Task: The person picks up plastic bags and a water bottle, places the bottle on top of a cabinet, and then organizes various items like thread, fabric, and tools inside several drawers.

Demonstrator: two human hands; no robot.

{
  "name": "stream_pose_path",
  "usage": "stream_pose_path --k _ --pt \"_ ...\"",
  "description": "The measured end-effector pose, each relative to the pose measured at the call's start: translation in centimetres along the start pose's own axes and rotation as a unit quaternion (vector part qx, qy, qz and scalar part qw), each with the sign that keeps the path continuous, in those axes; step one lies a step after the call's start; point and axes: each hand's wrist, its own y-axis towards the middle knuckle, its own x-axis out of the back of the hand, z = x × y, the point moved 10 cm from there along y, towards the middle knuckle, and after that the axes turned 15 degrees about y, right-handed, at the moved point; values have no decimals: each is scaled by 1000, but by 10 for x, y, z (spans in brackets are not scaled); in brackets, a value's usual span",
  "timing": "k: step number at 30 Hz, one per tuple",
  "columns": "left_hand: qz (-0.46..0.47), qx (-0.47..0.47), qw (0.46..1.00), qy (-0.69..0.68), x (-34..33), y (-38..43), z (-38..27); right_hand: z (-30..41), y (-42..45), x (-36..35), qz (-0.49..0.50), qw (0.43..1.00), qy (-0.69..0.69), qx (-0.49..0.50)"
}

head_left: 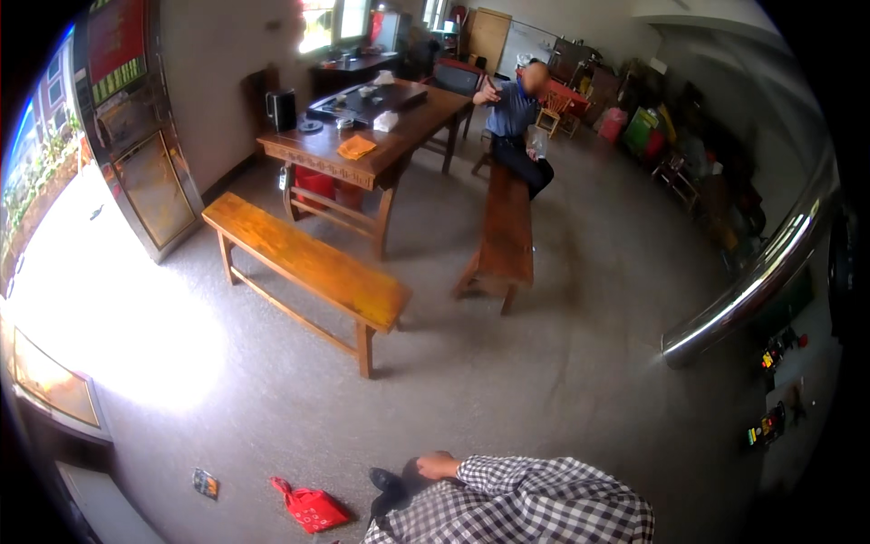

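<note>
My right hand (438, 466) is low in the picture, at the end of a black-and-white checked sleeve (550, 483). It is close to my dark trouser leg, with a dark shoe (386, 479) just left of it. The fingers are small and blurred, and whether they hold anything cannot be made out. My left hand is out of view. On the grey floor to the left lies a red patterned cloth bag (316, 508) with a gathered top. Farther left is a small printed packet (205, 483), flat on the floor.
An orange-brown wooden bench (306, 262) stands ahead, before a wooden tea table (414, 143) holding an orange cloth (356, 147) and a black kettle (281, 110). A person (513, 119) sits on a second bench (506, 231), one hand raised. A shiny metal column (747, 272) stands right.
</note>
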Motion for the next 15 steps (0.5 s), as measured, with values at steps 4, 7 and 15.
stream_pose_path --k 4,7,15 --pt "-6 10 1000 -8 35 24 -26 50 49 21 -31 999 42 -10" --pt "-23 28 999 -26 68 36 -28 68 93 20 14 999 45 -4" --pt "-19 79 996 -44 126 29 -52 165 239 59 20 991 125 46"
